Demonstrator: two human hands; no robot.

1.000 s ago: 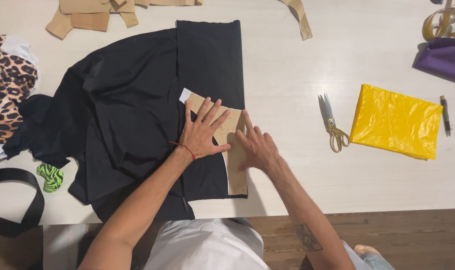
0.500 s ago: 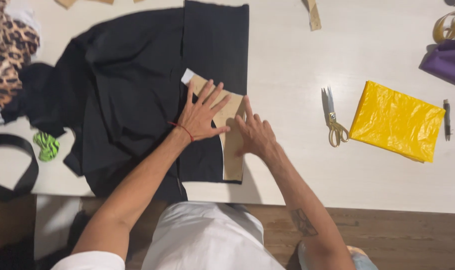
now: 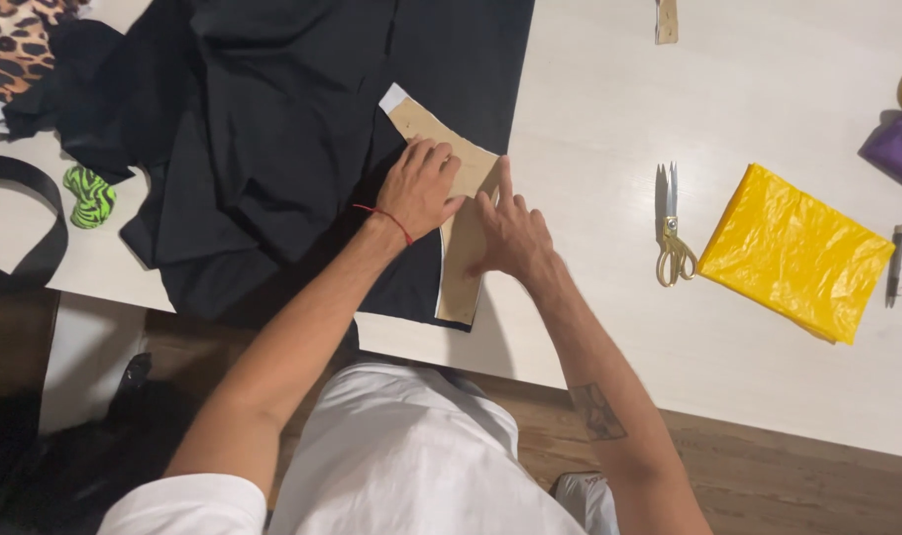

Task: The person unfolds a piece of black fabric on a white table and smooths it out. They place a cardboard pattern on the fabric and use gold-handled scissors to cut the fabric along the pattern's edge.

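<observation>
Pressing a tan paper pattern (image 3: 461, 248) flat onto black fabric (image 3: 272, 129) with both palms.

My left hand (image 3: 421, 188) rests knuckles-curled on the pattern's upper part; my right hand (image 3: 510, 238) lies released at its 3 o'clock edge, grasping nothing. Gold scissors (image 3: 672, 238) and a yellow bag (image 3: 793, 253) lie toward 3 o'clock.

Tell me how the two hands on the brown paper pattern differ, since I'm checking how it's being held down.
The left hand has its fingers curled on the paper pattern; the right hand points its index finger out straight. The left hand's wrist bears a red string; the right hand's is bare. Both press the pattern onto the black fabric.
</observation>
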